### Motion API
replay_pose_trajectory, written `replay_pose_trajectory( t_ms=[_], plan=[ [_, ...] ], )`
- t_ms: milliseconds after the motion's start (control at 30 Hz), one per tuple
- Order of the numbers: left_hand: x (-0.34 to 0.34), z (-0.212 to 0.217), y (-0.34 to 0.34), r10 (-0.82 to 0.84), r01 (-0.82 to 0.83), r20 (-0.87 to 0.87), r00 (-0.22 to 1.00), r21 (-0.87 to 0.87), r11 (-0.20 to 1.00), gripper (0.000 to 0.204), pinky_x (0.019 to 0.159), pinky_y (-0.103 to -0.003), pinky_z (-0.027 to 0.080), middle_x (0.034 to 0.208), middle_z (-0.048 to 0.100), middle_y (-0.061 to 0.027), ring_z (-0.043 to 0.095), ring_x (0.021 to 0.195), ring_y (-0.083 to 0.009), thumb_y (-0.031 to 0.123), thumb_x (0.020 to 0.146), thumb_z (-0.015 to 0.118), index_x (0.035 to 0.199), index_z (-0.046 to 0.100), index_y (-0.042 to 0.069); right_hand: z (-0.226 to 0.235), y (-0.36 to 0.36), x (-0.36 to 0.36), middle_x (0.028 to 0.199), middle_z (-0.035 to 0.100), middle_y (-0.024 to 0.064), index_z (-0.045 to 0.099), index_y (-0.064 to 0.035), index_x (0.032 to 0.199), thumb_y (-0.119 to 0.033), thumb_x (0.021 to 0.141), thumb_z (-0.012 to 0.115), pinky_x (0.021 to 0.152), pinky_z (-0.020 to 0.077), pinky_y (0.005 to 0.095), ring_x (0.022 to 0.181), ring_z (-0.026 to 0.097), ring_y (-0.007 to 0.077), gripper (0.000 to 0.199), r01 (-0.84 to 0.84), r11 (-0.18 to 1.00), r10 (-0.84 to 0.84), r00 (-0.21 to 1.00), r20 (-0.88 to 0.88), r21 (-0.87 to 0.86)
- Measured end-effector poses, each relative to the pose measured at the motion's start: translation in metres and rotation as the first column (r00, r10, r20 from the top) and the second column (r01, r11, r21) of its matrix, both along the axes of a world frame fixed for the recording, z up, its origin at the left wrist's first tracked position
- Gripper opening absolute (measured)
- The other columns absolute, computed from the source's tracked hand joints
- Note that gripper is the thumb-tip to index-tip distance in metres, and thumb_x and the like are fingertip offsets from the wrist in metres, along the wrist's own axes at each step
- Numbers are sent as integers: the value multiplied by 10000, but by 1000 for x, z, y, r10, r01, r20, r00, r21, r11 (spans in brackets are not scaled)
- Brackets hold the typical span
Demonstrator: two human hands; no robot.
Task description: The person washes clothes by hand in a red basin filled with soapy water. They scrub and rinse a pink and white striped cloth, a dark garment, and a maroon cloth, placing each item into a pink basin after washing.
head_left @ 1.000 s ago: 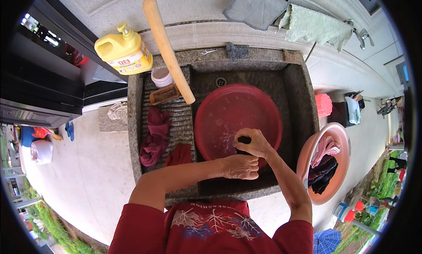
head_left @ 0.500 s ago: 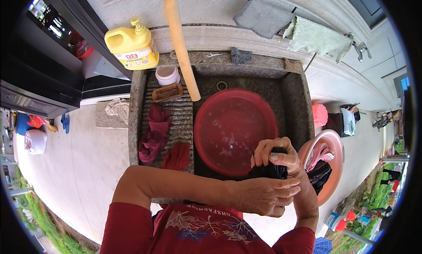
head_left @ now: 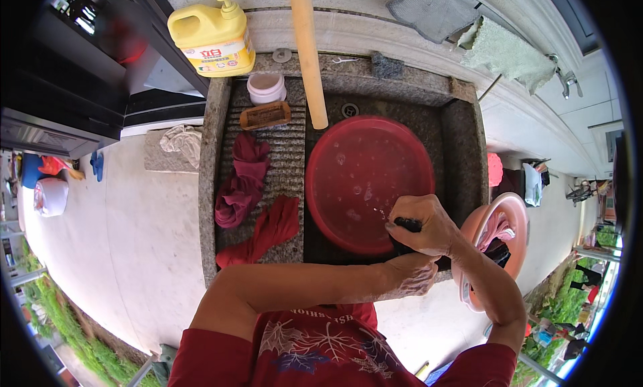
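Both hands grip a wet black cloth (head_left: 408, 223) past the near right rim of the red basin (head_left: 315, 206). My right hand (head_left: 429, 221) is closed in a fist around it, a dark bunch showing between thumb and fingers. Just below, my left hand (head_left: 410, 277) reaches across from the left, closed on the cloth's lower part; its fingers are partly hidden. Water with some suds fills the basin. On the ribbed washboard to its left lie a maroon cloth (head_left: 242, 186) and a red cloth (head_left: 271, 233).
The stone sink (head_left: 474, 166) surrounds the basin. A wooden handle (head_left: 308, 58) leans in from behind. Along the left stand a yellow pump jug (head_left: 221, 48), a white tub (head_left: 266, 87) and a wooden brush (head_left: 265, 115). A pink tub (head_left: 519, 239) with clothes is at right.
My right hand has turned over, its fingers now wrapped tightly round the black cloth, which is squeezed smaller. My left hand stays below it. The whole view has shifted, showing more of the red cloth.
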State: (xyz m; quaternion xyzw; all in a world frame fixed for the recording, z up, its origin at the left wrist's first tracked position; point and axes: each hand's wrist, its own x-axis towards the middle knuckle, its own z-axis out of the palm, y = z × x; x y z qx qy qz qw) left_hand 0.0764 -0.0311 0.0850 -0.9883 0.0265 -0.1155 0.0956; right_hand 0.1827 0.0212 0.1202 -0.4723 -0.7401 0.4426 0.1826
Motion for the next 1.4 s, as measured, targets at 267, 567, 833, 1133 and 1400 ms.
replay_pose_trajectory(
  t_ms=[267,567,833,1133,1400],
  plan=[
    [18,-74,9,140,-130,47,989,-176,976,126,765,-434,375,724,600,10,583,796,-214,223,771,574,728,676,163,-52,18,-3,720,601,120,644,-54,721,-145,699,640,574,471,395,644,594,308,94,-18,998,-1,961,275,65],
    [9,-114,11,177,-189,-72,982,-226,956,129,845,-436,391,883,646,4,587,938,-201,232,767,583,699,677,174,-97,16,-22,810,632,132,659,-72,744,-222,723,608,697,506,437,761,617,342,159,100,995,-98,868,486,21],
    [-19,-124,25,-10,3,-66,998,-110,994,120,847,-305,352,709,450,25,514,777,-123,237,778,534,719,461,162,-119,15,-14,791,651,136,666,-39,804,-194,734,620,700,497,383,745,630,279,176,286,945,-246,941,232,-158],
    [-75,-56,41,315,-51,357,879,-587,808,561,988,-372,315,1274,355,-111,373,1208,-260,444,822,567,1297,381,211,-85,4,15,752,630,77,613,24,728,-149,777,566,697,465,279,713,569,136,186,376,833,-542,699,-467,-406],
    [-79,-67,31,304,241,-256,918,-250,-938,980,808,-467,524,1403,234,-148,479,1137,-280,377,845,630,1448,-138,291,-73,-22,5,782,613,93,591,18,722,-73,791,541,763,435,293,795,561,162,125,343,873,-487,601,-634,-346]
  ],
)
